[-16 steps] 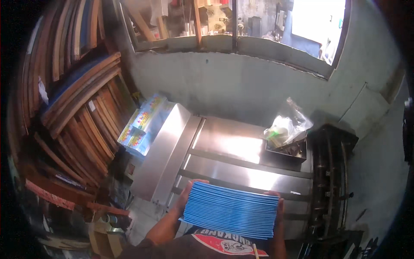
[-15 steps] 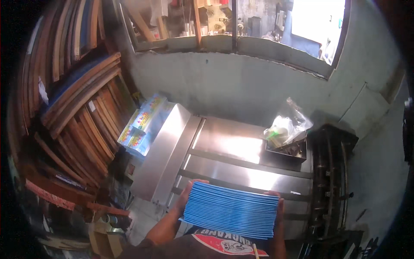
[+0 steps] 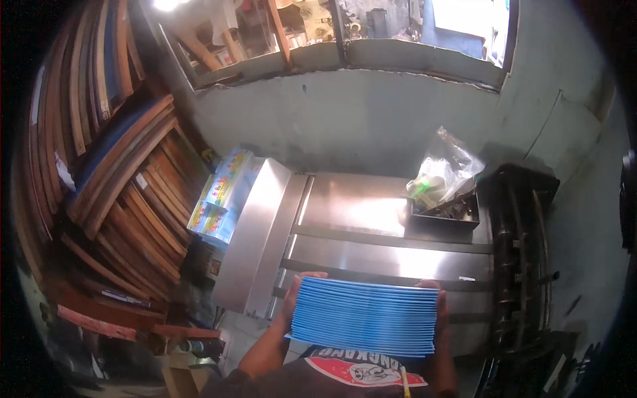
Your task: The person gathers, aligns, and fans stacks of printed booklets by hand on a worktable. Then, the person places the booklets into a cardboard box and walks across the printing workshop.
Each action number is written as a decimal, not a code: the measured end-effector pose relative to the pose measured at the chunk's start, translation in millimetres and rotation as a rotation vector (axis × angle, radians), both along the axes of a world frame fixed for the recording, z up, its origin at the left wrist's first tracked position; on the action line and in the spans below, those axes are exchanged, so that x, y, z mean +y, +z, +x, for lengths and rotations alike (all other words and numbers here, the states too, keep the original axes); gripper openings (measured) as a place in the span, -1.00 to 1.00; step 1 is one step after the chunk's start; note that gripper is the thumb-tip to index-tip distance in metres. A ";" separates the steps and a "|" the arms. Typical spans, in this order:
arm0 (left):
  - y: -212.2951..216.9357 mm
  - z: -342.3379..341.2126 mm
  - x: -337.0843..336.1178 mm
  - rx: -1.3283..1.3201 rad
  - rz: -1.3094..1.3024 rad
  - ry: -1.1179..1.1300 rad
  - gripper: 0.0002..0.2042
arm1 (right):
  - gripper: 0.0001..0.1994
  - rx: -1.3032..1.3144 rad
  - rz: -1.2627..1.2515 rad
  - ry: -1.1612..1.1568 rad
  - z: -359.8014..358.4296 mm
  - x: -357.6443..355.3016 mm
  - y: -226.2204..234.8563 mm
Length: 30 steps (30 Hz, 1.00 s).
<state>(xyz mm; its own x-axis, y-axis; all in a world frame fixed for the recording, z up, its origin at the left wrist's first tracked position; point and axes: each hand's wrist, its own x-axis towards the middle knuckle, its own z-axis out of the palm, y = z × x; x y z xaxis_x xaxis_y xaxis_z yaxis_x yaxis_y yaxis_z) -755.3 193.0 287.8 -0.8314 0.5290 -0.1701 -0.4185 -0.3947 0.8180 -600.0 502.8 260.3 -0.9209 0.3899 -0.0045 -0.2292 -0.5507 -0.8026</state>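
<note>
A thick stack of blue sheets [image 3: 363,317], perhaps thin cards or folded leaflets, is held up in front of my body, its layered edges facing up toward me. My left hand [image 3: 292,298] is closed round the stack's left end, with fingers curled over its far top corner. At the opposite end my right hand [image 3: 442,306] grips the right edge; most of its fingers are hidden behind the stack. Beyond the stack lies a metal machine table [image 3: 355,199] crossed by several dark belts.
On the table's far right sits a dark open box [image 3: 443,227] of small parts with a clear plastic bag [image 3: 448,166]. Light-blue printed packages [image 3: 225,192] stand left of the metal guard [image 3: 255,232]. Dark rollers [image 3: 517,252] line the right side; wooden frames [image 3: 149,205] fill the left.
The view has shifted slightly, and the stack appears a little further right and higher. Both hands keep hold of it.
</note>
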 end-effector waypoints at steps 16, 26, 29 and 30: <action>1.5 -7.3 0.9 0.005 0.007 -0.014 -0.43 | -0.37 -0.078 0.128 0.012 -5.0 1.4 17.5; 4.5 3.8 -0.2 0.037 -0.045 -0.023 -0.41 | -0.37 -0.079 0.135 0.045 6.3 0.9 19.4; -9.9 2.6 -3.4 0.063 -0.066 0.000 -0.41 | -0.37 -0.064 0.133 0.035 11.5 2.0 11.5; -10.2 3.6 -1.3 0.107 -0.093 0.000 -0.41 | -0.37 -0.057 0.147 0.035 15.0 5.1 8.1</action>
<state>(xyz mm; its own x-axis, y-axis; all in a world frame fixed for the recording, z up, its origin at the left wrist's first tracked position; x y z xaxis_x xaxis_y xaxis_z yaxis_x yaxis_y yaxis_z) -751.7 191.7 277.6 -0.8477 0.5146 -0.1290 -0.3268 -0.3150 0.8910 -585.1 507.8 268.4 -0.9339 0.3575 -0.0028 -0.1633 -0.4335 -0.8862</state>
